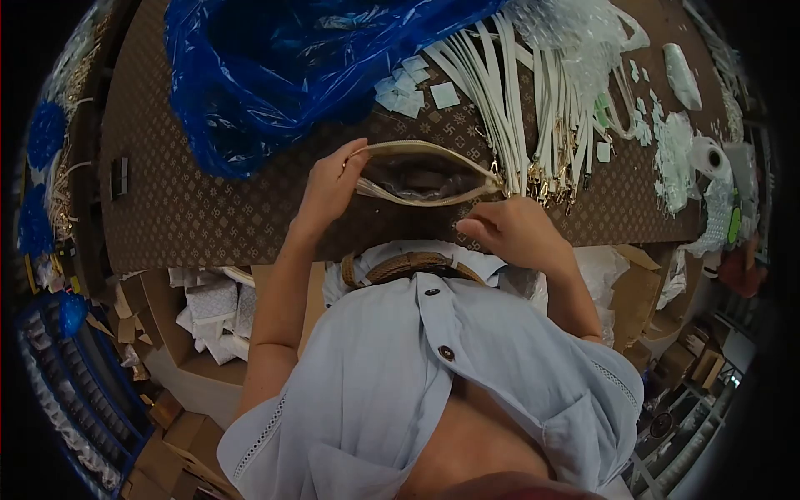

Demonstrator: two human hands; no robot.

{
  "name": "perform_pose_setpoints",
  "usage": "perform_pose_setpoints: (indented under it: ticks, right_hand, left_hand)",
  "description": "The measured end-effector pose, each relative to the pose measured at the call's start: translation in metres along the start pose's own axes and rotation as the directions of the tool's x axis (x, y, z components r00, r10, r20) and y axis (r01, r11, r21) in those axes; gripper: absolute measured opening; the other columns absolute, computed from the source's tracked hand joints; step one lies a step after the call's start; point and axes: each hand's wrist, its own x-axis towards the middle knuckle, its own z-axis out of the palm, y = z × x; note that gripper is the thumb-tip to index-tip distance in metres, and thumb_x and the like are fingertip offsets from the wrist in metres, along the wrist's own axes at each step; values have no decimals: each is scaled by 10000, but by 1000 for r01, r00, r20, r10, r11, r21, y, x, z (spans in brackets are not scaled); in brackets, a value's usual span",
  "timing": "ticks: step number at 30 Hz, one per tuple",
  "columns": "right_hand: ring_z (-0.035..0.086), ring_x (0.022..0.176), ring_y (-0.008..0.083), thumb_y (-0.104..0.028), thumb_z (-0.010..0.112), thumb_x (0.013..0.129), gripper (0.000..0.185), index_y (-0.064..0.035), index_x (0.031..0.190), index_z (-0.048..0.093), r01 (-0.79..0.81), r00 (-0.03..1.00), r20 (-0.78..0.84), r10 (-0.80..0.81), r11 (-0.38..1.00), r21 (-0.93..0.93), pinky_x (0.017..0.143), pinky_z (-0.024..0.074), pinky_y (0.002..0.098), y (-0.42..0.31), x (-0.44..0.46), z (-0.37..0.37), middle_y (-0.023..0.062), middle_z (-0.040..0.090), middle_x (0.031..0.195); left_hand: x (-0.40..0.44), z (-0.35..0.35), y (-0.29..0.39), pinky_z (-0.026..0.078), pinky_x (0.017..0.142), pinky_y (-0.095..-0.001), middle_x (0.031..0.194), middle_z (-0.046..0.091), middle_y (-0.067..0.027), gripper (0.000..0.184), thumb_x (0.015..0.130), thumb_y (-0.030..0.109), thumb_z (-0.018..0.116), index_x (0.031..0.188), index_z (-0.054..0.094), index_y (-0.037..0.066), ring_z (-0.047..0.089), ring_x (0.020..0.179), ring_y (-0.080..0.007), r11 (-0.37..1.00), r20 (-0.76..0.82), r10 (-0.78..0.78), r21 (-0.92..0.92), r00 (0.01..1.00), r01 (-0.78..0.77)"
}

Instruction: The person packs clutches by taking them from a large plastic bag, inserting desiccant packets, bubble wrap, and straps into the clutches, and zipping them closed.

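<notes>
A cream zippered pouch [425,198] is held above the brown patterned table, its mouth open toward the camera and a crumpled, shiny filling or lining showing inside. My left hand [332,185] pinches the pouch's left end between thumb and fingers. Near the right end, by the zipper's end, is my right hand [515,232], its fingers curled and thumb pointing left; whether it grips anything is hidden. Just beyond that hand lie white straps [502,108] with gold clasps.
A big blue plastic bag [242,100] covers the table's back left. Small white squares [445,95] lie beside it. Clear plastic wrap [575,33] and a white roll [709,158] are at the right. Below the table edge stand cardboard boxes [196,362] holding wrapped items.
</notes>
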Motion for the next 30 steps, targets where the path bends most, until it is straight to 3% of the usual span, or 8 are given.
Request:
perform_pose_setpoints:
  ticks: [2,5,8,16,23,25,29,30]
  right_hand:
    - [632,780,311,-402,576,867,400,-40,1029,619,-118,989,94,113,992,46,669,481,373,14,6,16,155,654,904]
    - [611,941,355,-389,585,854,537,-39,1245,474,-63,945,-237,226,835,547,812,459,382,28,28,44,208,640,928]
    - [615,924,383,-288,579,864,486,-25,1254,458,58,806,-537,249,870,490,791,473,415,40,82,78,219,641,923]
    - [615,771,415,-145,508,818,548,29,1315,356,49,923,-384,-8,994,98,705,480,501,16,98,58,216,644,844]
    - [622,862,223,-434,583,872,559,41,1167,560,427,797,-604,-4,711,559,730,481,343,25,153,16,134,646,923]
    - [608,922,170,-371,594,885,528,34,1220,539,195,973,-231,10,499,844,768,475,283,12,162,-11,100,650,1025]
    - [627,875,154,-341,633,859,514,10,1224,548,141,982,-183,38,492,859,737,484,264,6,189,-10,113,666,993]
    - [639,819,168,-318,646,846,481,1,1197,566,312,890,-455,19,702,640,702,491,274,5,190,-6,117,672,941]
  left_hand:
    - [-6,16,3,473,822,-322,1058,634,-214,362,931,243,491,1170,573,-17,632,953,-291,999,-32,49,26,998,-48]
    - [-31,49,-1,469,851,-348,1075,617,-236,363,936,223,482,1184,555,-32,618,975,-337,982,-99,185,55,978,-181]
    - [-60,75,-2,450,906,-369,1254,525,-202,406,908,233,532,1255,512,23,546,1099,-358,862,-9,455,255,890,-438]
    - [34,42,4,355,982,-363,1248,494,-207,561,869,355,538,1312,433,26,465,1169,-329,950,-156,295,-55,943,-306]
    - [74,52,-3,337,982,-347,1255,478,-180,592,798,190,481,1332,368,-41,467,1150,-304,959,-114,256,-95,960,-267]
    - [71,54,2,340,979,-342,1255,476,-173,611,794,176,478,1347,349,-50,472,1144,-295,955,-112,266,-103,957,-277]
    - [69,44,3,340,986,-310,1276,453,-134,663,779,125,464,1400,293,-36,461,1158,-238,946,-88,217,-228,972,-232]
    - [67,43,1,338,989,-298,1291,441,-120,679,773,106,459,1412,278,-33,453,1162,-221,940,-57,195,-276,979,-203]
